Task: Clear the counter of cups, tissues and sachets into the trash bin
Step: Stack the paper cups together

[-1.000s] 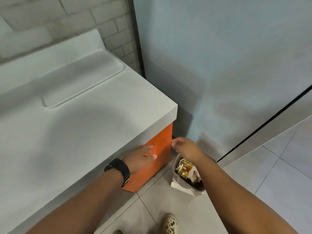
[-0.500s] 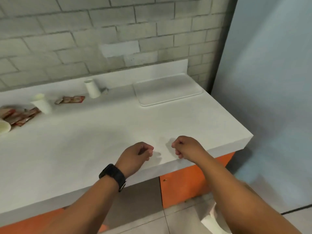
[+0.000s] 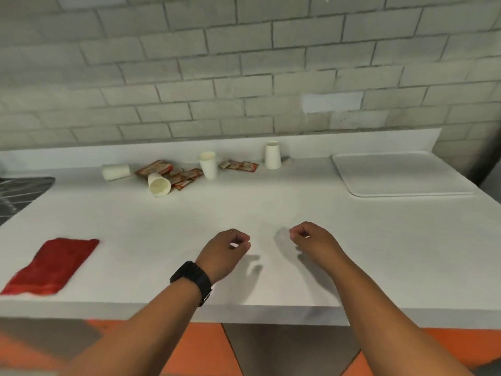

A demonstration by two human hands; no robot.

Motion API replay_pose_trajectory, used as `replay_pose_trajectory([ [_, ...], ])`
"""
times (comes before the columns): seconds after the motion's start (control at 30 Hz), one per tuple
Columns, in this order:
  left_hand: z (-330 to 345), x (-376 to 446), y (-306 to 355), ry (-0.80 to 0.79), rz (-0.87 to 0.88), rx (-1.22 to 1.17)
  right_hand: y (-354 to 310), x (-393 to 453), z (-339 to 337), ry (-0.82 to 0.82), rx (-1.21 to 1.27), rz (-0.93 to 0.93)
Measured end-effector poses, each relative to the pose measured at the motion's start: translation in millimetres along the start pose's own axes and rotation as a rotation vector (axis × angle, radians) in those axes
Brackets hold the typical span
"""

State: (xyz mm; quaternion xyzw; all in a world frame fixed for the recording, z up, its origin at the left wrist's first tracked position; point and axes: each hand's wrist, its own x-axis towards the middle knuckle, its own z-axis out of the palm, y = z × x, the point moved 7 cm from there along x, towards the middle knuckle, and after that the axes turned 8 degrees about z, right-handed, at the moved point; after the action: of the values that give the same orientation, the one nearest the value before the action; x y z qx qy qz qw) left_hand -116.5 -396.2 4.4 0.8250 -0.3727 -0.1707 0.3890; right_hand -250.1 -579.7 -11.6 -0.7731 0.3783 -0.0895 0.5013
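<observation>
Several white paper cups stand or lie near the back of the white counter (image 3: 271, 213): one upside down (image 3: 272, 155), one upright (image 3: 208, 164), one on its side with its mouth toward me (image 3: 158, 184), another on its side (image 3: 116, 171). Red sachets lie between them in a pile (image 3: 173, 172) and a row (image 3: 240, 165). My left hand (image 3: 223, 252) and my right hand (image 3: 313, 241) hover over the front of the counter, fingers loosely curled, holding nothing. The trash bin is out of view.
A red cloth (image 3: 53, 265) lies at the counter's front left. A white tray (image 3: 401, 172) sits at the back right. A metal sink (image 3: 19, 194) shows at the left edge. Behind the counter is a grey brick wall; orange cabinet fronts (image 3: 198, 348) are below.
My view swung up and left from the bin on the floor to the counter. Both hands rose from beside the bin to above the counter's front, still empty.
</observation>
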Motion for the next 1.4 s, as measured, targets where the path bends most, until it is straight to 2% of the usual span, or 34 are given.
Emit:
replay_pose_trajectory([
  [0.2,-46.3,8.4,-44.7,0.089,-0.078,-0.014,-35.2,28.7,56.9,-0.074,-0.044,-0.048],
  [0.8,-127.2,53.1,-136.4,0.364,-0.274,-0.078,-116.2,127.1,137.0,-0.280,-0.243,-0.167],
  [1.03,-189.0,81.4,-191.6,0.426,-0.308,-0.075,-149.9,156.2,199.4,-0.281,-0.255,-0.166],
  [1.3,-296.6,134.9,-278.3,0.430,-0.326,-0.036,-217.6,182.4,301.7,-0.228,-0.151,-0.132],
  [1.4,-338.6,150.9,-314.3,0.458,-0.371,-0.020,-236.4,193.2,329.6,-0.172,-0.182,-0.151],
])
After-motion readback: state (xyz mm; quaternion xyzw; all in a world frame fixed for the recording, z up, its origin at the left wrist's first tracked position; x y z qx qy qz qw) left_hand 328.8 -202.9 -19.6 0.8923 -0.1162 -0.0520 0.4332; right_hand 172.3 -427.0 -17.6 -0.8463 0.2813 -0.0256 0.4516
